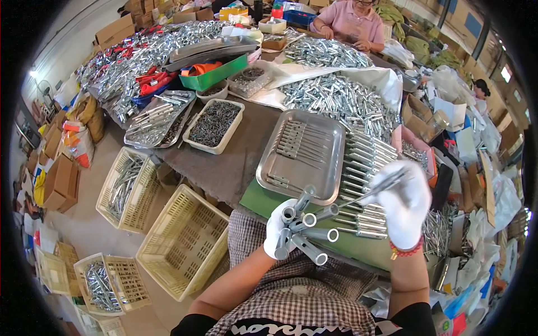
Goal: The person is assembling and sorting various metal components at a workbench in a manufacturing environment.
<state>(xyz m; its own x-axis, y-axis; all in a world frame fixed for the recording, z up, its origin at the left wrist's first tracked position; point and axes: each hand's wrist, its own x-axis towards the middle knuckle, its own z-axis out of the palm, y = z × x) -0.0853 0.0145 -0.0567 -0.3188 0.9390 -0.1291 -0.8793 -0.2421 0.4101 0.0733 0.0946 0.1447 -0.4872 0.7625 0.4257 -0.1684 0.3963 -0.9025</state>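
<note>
My left hand (273,234), in a white glove, is closed round a bunch of short silver metal tubes (308,220), their open ends fanned out in several directions. My right hand (406,204), also gloved and smeared by motion, grips a slim metal rod (372,191); its thin end points left toward one of the tubes. Under the right hand, a row of metal rods with thicker sleeves (367,154) lies side by side on a green surface (255,196). Beyond my left hand sits a steel tray (268,159) holding several slotted metal pieces with thin shafts (294,140).
A large pile of metal parts (336,101) covers the table ahead. Left of the tray stands a cream tub of dark screws (216,122). Beige plastic crates (185,243) stand on the floor at left. Across the table, a person in pink (350,19) handles parts.
</note>
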